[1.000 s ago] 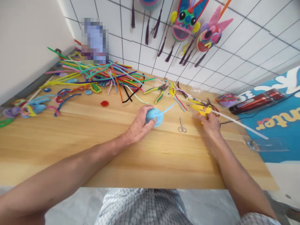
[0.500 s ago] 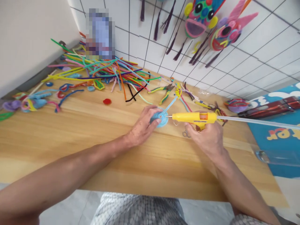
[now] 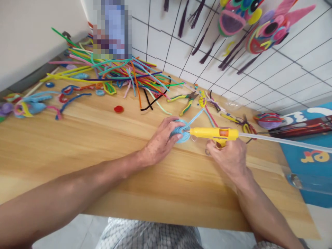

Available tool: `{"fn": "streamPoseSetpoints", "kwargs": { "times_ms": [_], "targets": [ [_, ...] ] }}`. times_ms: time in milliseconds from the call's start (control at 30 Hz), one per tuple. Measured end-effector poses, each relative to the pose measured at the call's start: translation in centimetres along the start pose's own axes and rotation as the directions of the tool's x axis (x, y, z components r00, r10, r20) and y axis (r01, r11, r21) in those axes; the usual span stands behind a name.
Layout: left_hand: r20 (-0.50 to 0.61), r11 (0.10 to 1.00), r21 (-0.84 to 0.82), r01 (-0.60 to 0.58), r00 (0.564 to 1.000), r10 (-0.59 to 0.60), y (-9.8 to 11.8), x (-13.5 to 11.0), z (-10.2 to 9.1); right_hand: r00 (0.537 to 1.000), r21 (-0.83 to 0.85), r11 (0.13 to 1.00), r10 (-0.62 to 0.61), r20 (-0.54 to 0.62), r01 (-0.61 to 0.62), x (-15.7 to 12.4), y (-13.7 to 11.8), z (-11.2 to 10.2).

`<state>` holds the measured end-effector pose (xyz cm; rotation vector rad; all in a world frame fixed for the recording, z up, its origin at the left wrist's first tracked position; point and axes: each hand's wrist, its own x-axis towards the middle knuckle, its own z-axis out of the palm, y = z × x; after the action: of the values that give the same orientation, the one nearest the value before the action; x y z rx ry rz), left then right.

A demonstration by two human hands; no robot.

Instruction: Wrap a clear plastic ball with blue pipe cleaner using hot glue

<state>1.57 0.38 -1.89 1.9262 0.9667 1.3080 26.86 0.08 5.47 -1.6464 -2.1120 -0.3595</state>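
A flat light-blue coil of pipe cleaner (image 3: 184, 137) lies on the wooden table, with one straight tail stretching up and to the right. My left hand (image 3: 162, 141) grips the coil from its left side, fingers over the top edge and thumb at the front. In my right hand (image 3: 229, 155) is a yellow hot glue gun (image 3: 207, 132), pointing left, a long clear glue stick (image 3: 280, 140) coming out of its back. The metal nozzle reaches over the middle of the coil; whether it touches is too small to tell.
A heap of colourful pipe cleaners (image 3: 116, 74) covers the back left. Pliers (image 3: 188, 102) with green-yellow handles lie behind the coil, scissors (image 3: 245, 125) to the right. A red disc (image 3: 118, 109) rests left of my hand. Colourful masks (image 3: 269, 34) hang on the tiled wall.
The nozzle has moved left, from the coil's right edge to over its middle. My left hand keeps its grip on the coil. The camera view has shifted slightly.
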Motion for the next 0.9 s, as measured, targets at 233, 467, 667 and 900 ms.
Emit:
{"fn": "streamPoseSetpoints", "kwargs": {
  "times_ms": [233, 467, 667, 900],
  "targets": [
    [0.005, 1.0, -0.004, -0.022, 1.0, 0.022, 0.1, 0.04, -0.01, 1.0, -0.004, 1.0, -0.015, 0.009, 0.015, -0.26, 0.12, 0.48],
    [-0.001, 1.0, -0.013, -0.023, 1.0, 0.022, 0.09, 0.11, 0.01, 0.999, -0.019, 0.999, -0.043, 0.028, 0.044, -0.25, 0.04, 0.51],
    [0.007, 1.0, -0.016, -0.02, 1.0, 0.02, 0.13, 0.17, -0.05, 0.999, 0.01, 0.999, -0.031, 0.011, 0.031, -0.26, 0.04, 0.69],
    [-0.018, 0.999, -0.016, -0.038, 0.999, 0.038, -0.18, 0.1, 0.23, 0.998, -0.002, 1.0, -0.027, 0.052, 0.027, -0.29, 0.42, 0.61]
  ]
}}
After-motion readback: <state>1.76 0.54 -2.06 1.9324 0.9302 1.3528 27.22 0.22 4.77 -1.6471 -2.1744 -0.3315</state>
